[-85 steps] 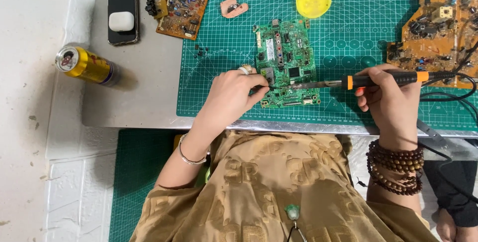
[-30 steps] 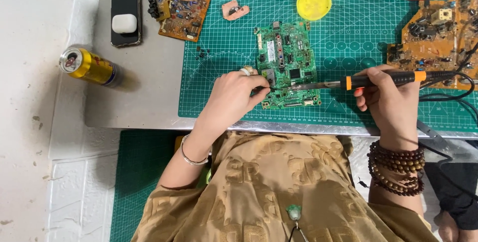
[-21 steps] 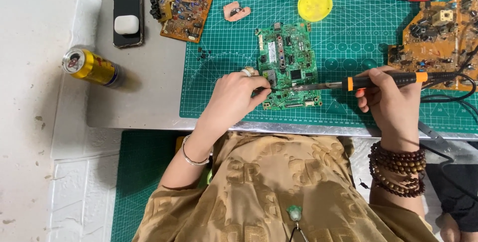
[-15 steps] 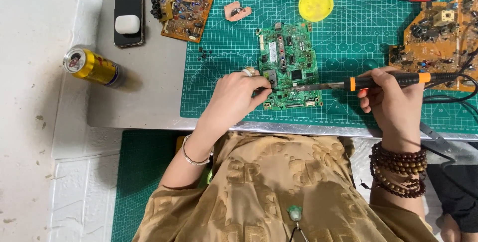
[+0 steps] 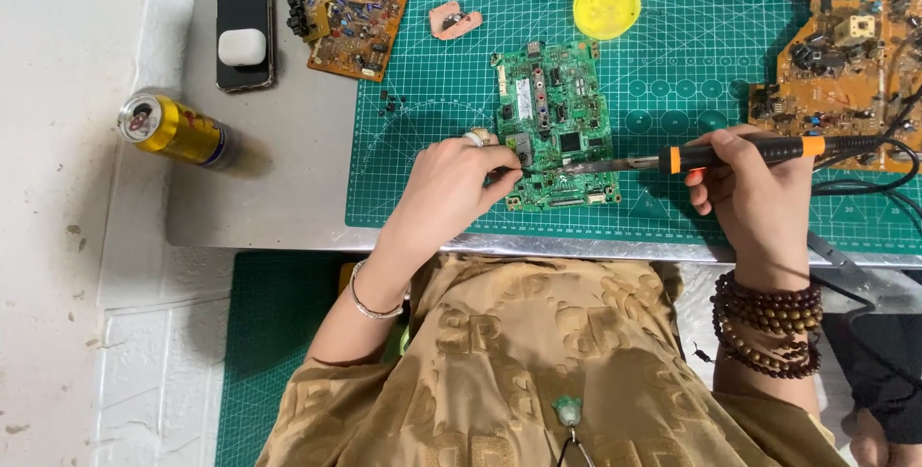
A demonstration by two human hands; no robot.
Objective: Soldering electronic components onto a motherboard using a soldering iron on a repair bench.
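1. While the left hand (image 5: 449, 190) pinches a thin strand (solder wire, it seems) against the green circuit board (image 5: 555, 126) on the cutting mat (image 5: 672, 208), the right hand (image 5: 754, 188) grips the soldering iron (image 5: 715, 153).
2. This looks like mid-soldering at the board's lower edge; next calls for a steady tip on the joint.

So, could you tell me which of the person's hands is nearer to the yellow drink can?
Left. The left hand rests at the green circuit board's near left edge, the closer one to the can lying left of the mat. The right hand, holding the soldering iron, is beyond the board.
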